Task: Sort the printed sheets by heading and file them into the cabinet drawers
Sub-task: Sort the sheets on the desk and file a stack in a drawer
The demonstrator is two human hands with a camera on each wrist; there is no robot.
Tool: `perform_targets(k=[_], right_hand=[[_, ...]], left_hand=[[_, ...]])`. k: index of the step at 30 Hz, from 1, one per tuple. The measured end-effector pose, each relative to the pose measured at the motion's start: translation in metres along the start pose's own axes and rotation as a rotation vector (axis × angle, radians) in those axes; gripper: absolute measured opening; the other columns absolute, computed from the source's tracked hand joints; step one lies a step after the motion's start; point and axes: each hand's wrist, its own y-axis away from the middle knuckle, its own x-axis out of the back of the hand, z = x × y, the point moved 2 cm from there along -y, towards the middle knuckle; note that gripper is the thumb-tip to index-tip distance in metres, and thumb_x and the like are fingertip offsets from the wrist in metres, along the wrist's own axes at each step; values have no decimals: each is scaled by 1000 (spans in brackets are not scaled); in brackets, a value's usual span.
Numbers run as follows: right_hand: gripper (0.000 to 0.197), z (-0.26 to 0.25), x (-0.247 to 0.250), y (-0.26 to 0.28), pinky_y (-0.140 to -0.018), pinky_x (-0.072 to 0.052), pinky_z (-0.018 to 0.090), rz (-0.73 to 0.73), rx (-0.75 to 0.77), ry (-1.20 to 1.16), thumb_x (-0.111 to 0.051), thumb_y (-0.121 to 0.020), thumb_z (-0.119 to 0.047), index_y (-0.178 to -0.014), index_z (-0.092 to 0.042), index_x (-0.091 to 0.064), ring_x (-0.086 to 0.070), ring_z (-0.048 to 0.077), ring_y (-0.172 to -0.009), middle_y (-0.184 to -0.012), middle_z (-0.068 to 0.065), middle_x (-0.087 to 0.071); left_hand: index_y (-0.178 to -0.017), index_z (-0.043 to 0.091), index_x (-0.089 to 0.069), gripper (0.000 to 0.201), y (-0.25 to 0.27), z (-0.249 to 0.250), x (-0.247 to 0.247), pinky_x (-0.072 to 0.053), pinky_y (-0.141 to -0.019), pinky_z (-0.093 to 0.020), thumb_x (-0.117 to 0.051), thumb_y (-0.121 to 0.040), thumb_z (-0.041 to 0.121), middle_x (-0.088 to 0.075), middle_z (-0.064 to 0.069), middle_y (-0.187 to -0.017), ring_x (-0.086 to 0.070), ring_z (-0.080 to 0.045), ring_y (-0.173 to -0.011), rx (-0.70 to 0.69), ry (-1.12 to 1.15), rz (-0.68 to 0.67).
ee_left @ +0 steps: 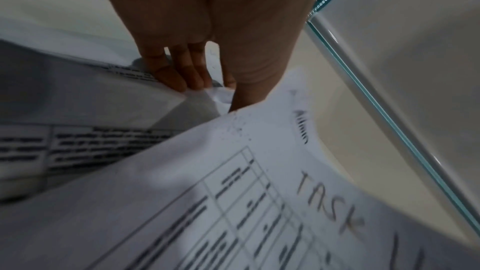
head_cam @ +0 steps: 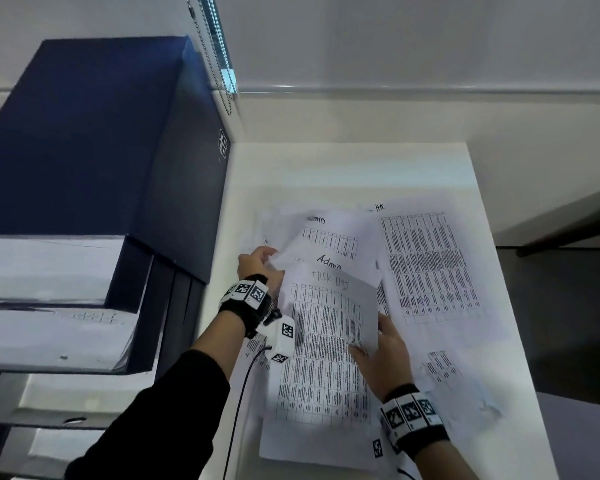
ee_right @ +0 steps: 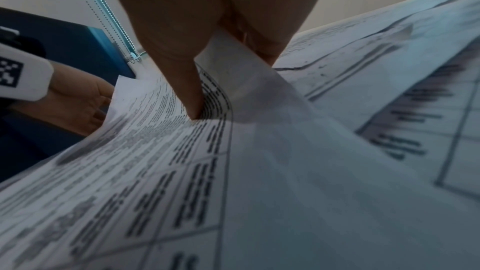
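Observation:
Printed table sheets lie spread over a white table (head_cam: 361,168). My left hand (head_cam: 265,254) pinches the crumpled upper left corner of a sheet headed "Admin" (head_cam: 329,259), and its fingertips (ee_left: 182,83) curl onto that corner. A sheet headed "TASK LIST" (head_cam: 323,358) lies over it, raised off the table. My right hand (head_cam: 371,337) pinches that sheet's right edge, thumb (ee_right: 193,106) on top and fingers underneath. The "TASK LIST" sheet (ee_left: 233,202) also fills the lower left wrist view. The dark blue cabinet (head_cam: 84,133) stands at the left.
Three cabinet drawers are pulled out: the top drawer (head_cam: 49,268) and the second drawer (head_cam: 56,337) hold white sheets. A sheet marked "HR" (head_cam: 430,265) lies at the right, another "Admin" sheet (head_cam: 329,237) behind. A bead chain (head_cam: 219,64) hangs by the cabinet.

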Motion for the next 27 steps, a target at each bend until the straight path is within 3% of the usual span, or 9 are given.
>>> perform_targets(k=[4,7,10,12,14,17,21,23,27], right_hand=[[48,4,-2,0,-66,-34,-10,24,-16,-33,-84,-71,-12,-112,2,-65,-63,23,-105,-126,5,-57],[54,6,-2,-1,-65,-34,-10,42,-24,-61,-84,-71,-11,-118,2,-61,-63,23,-104,-124,5,-58],[48,7,-3,-1,-64,-35,-10,39,-10,-49,-84,-71,-11,-112,2,-65,-62,21,-100,-126,6,-57],[46,8,-3,-1,-62,-35,-10,44,-3,-54,-84,-70,-11,-110,2,-66,-59,15,-94,-126,7,-58],[47,9,-3,-2,-62,-35,-10,56,2,-57,-84,-70,-11,-111,3,-66,-54,10,-93,-125,7,-58],[43,11,-3,-3,-65,-38,-6,60,10,-55,-85,-69,-12,-107,1,-69,-56,11,-94,-123,5,-58],[39,16,-4,-5,-74,-43,2,77,23,-66,-85,-69,-14,-103,-2,-71,-58,12,-93,-123,1,-57],[46,17,-4,-5,-75,-47,4,88,16,-94,-84,-70,-16,-110,-2,-68,-59,11,-94,-122,-2,-57],[45,14,-3,-5,-76,-54,14,100,16,-100,-85,-69,-16,-109,-2,-68,-60,12,-92,-123,-2,-58]], left_hand=[[-80,26,-75,16,18,-2,-9,-36,-90,-22,-82,-73,14,-44,5,-115,-43,-13,-108,-101,-62,2],[-82,22,-73,21,22,-7,-10,-34,-96,-20,-84,-69,9,-56,3,-120,-52,-16,-116,-194,-5,20],[-101,19,-62,43,22,-9,-2,-45,-88,-20,-79,-68,-2,-65,2,-106,-63,-17,-104,-130,210,62],[-124,26,-54,66,20,-11,2,-50,-82,-21,-80,-68,1,-65,3,-97,-64,-13,-92,-109,270,38],[-135,22,-53,72,16,-15,0,-54,-86,-26,-80,-71,4,-66,1,-92,-63,-14,-86,-114,270,-19],[-119,10,-68,49,9,-18,-2,-55,-92,-37,-82,-73,16,-65,-6,-105,-62,-20,-96,-138,72,-22],[-96,7,-76,26,10,-14,-8,-40,-93,-13,-83,-71,2,-42,-5,-129,-43,-18,-115,-186,7,17],[-95,8,-76,37,13,-16,-11,-41,-93,-8,-80,-65,-13,-33,3,-141,-38,-9,-124,-202,65,-70],[-69,26,-75,41,16,-13,-6,-52,-97,-34,-80,-63,-14,-41,3,-137,-44,-14,-126,-257,106,-104]])
